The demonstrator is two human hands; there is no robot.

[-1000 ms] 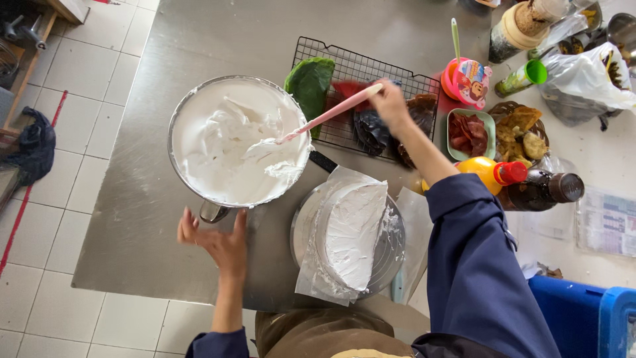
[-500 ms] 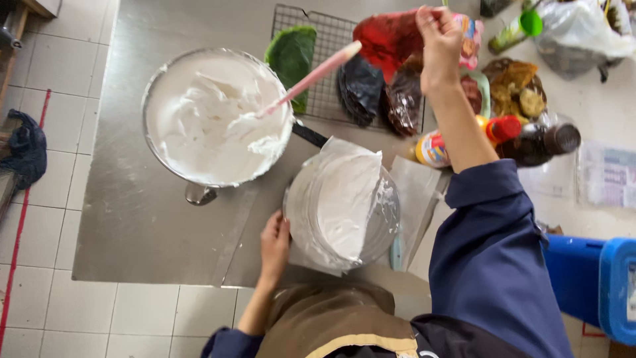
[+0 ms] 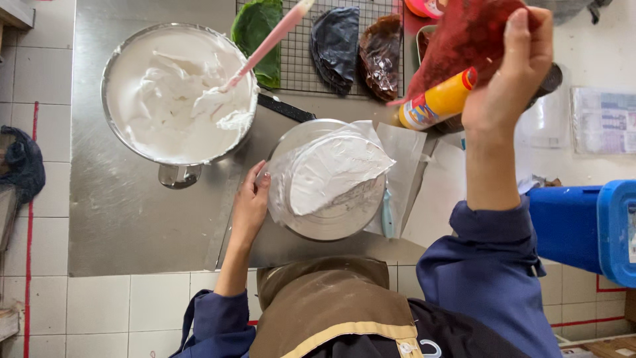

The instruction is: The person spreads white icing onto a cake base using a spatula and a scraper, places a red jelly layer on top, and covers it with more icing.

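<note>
Right hand (image 3: 507, 73) pinches a floppy red crepe (image 3: 464, 40) at one o'clock; it could tear. Left hand (image 3: 250, 202), loosely curled, steadies the turntable (image 3: 331, 222).

My view: a steel worktable (image 3: 132, 219) bearing a bowl of white cream (image 3: 177, 93), a wire rack (image 3: 311, 73) and a turntable (image 3: 331, 182).

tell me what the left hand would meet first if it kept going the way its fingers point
The left hand already touches the rim of the round stand; its fingers point up the frame along the rim. Going on, it would likely meet the black pan handle first, though depth is unclear.
</note>
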